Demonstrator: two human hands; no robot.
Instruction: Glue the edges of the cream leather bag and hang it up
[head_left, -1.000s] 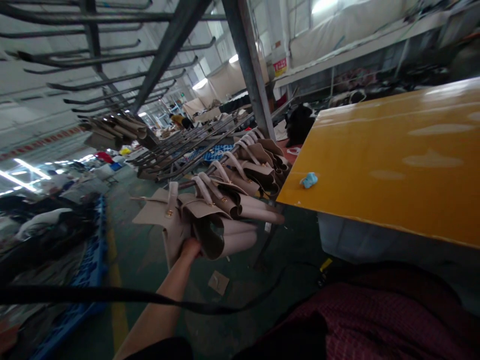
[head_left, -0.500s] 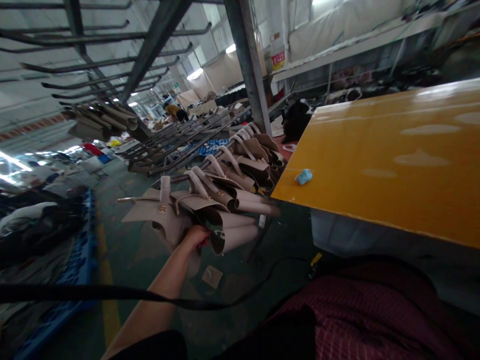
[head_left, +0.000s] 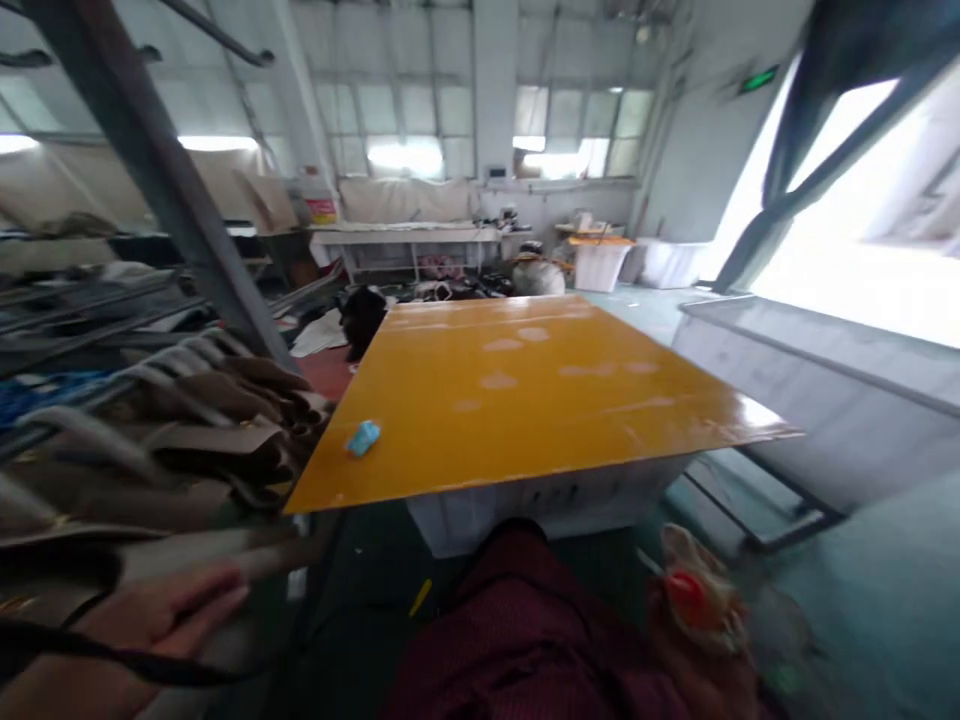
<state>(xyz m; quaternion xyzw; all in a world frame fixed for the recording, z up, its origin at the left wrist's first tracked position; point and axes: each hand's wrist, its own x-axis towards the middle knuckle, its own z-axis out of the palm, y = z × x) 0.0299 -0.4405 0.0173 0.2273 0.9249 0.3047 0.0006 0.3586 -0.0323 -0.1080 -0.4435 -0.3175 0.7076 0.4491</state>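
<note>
Head view: hands well apart, left hand [head_left: 154, 620] against hanging beige leather pieces [head_left: 217, 440], right hand [head_left: 697, 670] unclear; I fear a snag could drag pieces off the steel rack [head_left: 90, 320].

Your one left hand [head_left: 161, 615], your one right hand [head_left: 697, 670], one yellow table top [head_left: 517, 390], one blue scrap [head_left: 364, 438], one green exit sign [head_left: 759, 79], one yellow floor marker [head_left: 420, 597]

The tabletop [head_left: 517, 400] is a smooth, glossy yellow board, the rack post [head_left: 150, 170] is matt grey metal, and the handbags [head_left: 165, 450] look like matt leather.
</note>
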